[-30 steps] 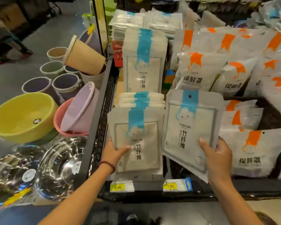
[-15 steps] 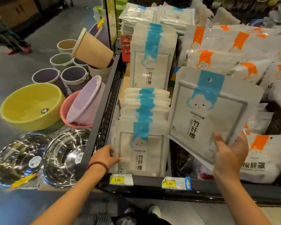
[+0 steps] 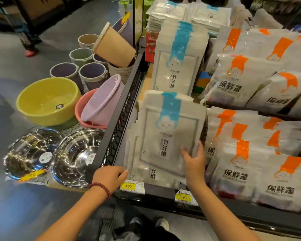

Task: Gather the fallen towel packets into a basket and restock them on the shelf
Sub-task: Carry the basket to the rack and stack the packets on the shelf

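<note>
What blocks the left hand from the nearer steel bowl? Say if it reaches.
Probably yes. The left hand is at the corner of the stack, outside the shelf's mesh side; the steel bowl sits open beside it, nothing between.

Light comes from above, moderately bright and even with only soft shadows; the far aisle top left goes dim. There's hard specular glare on the steel bowls (image 3: 76,157), sheen on the plastic packets (image 3: 172,136), and the whites are slightly washed out. Wide-angle bending curves the shelf rail (image 3: 163,197), the floor (image 3: 16,214) lower left is smeared, and the whole frame is soft.
</note>
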`<state>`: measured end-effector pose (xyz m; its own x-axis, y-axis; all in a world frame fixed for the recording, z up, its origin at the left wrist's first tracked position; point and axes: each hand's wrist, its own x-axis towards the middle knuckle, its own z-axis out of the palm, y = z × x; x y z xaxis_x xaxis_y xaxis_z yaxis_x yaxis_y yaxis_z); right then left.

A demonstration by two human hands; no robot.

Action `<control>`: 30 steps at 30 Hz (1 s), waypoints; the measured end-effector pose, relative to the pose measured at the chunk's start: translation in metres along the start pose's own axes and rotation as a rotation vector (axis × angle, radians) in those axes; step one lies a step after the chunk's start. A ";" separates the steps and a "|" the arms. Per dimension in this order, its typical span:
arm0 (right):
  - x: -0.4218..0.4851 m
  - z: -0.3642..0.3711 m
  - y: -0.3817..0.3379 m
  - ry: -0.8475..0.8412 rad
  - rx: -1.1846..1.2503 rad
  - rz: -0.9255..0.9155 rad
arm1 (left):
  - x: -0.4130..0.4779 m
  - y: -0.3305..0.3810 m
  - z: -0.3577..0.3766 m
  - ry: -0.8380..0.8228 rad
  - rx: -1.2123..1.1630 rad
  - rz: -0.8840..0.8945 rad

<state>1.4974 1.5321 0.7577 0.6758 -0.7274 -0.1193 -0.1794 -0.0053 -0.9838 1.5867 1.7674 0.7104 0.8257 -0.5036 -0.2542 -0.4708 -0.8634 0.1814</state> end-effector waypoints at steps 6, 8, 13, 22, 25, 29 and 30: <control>-0.017 0.004 0.032 -0.156 -0.546 0.079 | -0.002 -0.003 0.002 0.020 -0.038 0.014; -0.021 -0.001 0.034 -0.209 -0.684 0.140 | -0.002 -0.005 0.002 0.011 -0.164 -0.011; -0.010 -0.013 0.037 -0.235 -0.562 0.279 | 0.016 -0.002 -0.001 0.197 -0.648 -0.217; 0.027 0.007 0.053 -0.302 0.030 0.516 | 0.077 0.019 0.000 -0.255 -1.320 -0.300; 0.033 0.013 0.057 -0.262 0.090 0.545 | 0.081 0.029 0.008 -0.277 -1.424 -0.303; 0.029 0.011 0.060 -0.182 0.116 0.533 | 0.081 0.042 0.007 -0.224 -1.459 -0.281; 0.028 0.010 0.059 -0.160 0.126 0.511 | 0.081 0.044 0.005 -0.199 -1.472 -0.262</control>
<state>1.5124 1.5185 0.6950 0.6269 -0.5023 -0.5955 -0.4327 0.4111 -0.8023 1.6317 1.6886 0.6929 0.7234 -0.4445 -0.5283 0.5018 -0.1871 0.8445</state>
